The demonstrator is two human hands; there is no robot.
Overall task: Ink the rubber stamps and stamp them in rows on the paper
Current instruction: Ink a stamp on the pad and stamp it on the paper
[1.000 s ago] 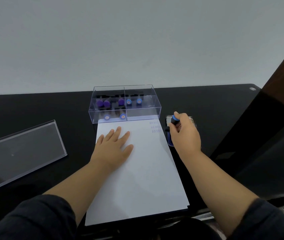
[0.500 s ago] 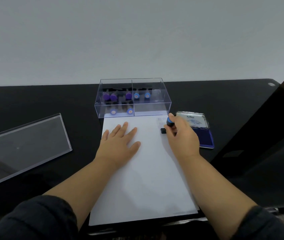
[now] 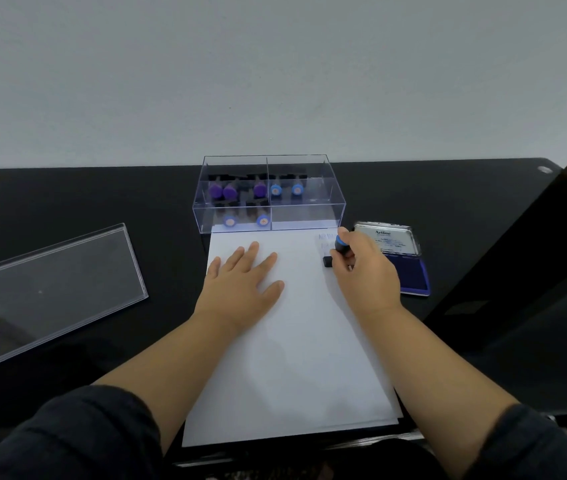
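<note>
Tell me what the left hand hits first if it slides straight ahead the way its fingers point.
Likely the front wall of the clear stamp box; the left hand lies flat on the paper, fingers aimed at it.

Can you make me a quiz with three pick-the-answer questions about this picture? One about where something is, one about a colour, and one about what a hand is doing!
1. Where is the open blue ink pad?
A. right of the white paper sheet
B. inside the clear plastic box
C. under the paper

2. What colour is the knob of the black rubber stamp being held?
A. red
B. blue
C. green

3. What is the left hand doing?
A. gripping a stamp
B. lying flat on the paper
C. lifting the box

Answers: 1 A, the pad lies beside the paper's right edge. 2 B, the knob in the right hand is blue. 3 B, its fingers are spread straight on the sheet.
</note>
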